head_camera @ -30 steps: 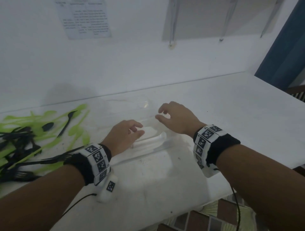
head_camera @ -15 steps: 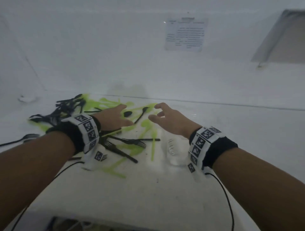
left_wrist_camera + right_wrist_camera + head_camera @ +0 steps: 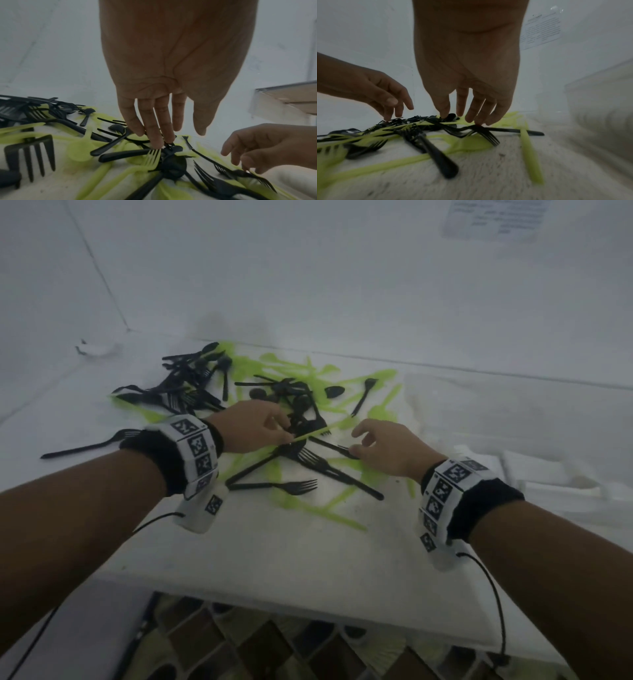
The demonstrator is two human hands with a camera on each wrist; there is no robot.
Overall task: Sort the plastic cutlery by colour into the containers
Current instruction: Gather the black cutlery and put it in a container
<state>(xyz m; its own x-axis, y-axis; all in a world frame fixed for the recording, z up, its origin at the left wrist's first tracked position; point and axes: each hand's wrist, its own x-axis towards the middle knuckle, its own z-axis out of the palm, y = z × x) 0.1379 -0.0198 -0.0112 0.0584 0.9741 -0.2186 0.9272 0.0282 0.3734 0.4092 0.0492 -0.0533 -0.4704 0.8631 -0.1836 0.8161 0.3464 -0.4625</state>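
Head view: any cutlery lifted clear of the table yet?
No. Both the left hand and right hand only reach the cutlery pile, which lies on the white table.

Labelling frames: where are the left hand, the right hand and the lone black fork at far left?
left hand [image 3: 250,426]: head view, back of hand.
right hand [image 3: 394,448]: head view, back of hand.
lone black fork [image 3: 90,445]: head view, mid handle.
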